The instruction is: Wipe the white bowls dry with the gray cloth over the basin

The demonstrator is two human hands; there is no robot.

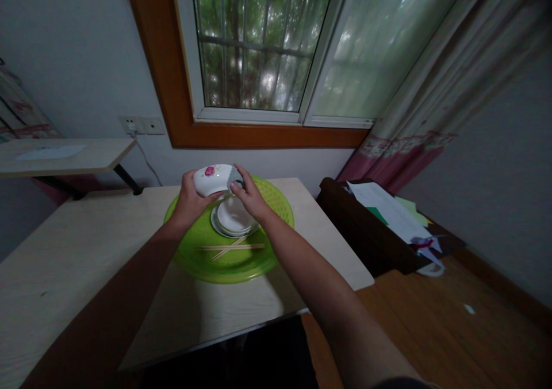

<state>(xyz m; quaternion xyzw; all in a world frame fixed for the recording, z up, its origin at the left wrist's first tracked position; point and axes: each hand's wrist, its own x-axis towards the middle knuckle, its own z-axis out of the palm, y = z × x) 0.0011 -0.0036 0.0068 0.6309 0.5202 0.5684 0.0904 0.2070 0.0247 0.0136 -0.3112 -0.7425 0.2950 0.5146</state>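
Above a round green tray [224,271], a white bowl [209,181] with a pink flower is held up, tilted on its side. My left hand [192,199] grips it from the left, fingers closed around its edge. A grey cloth [235,176] is pinched in my right hand [250,196] and pressed against the right side of the bowl. Below, another white bowl [235,214] rests on a stack of white dishes on the tray. Crossed wooden chopsticks [233,247] lie in front of that stack.
The tray stands on a pale wooden table [107,234]. A small raised shelf [64,153] occupies its back left. To the right is a dark brown box-like piece [362,245] with papers [383,208] on top. A window [267,50] and curtain [414,113] are behind.
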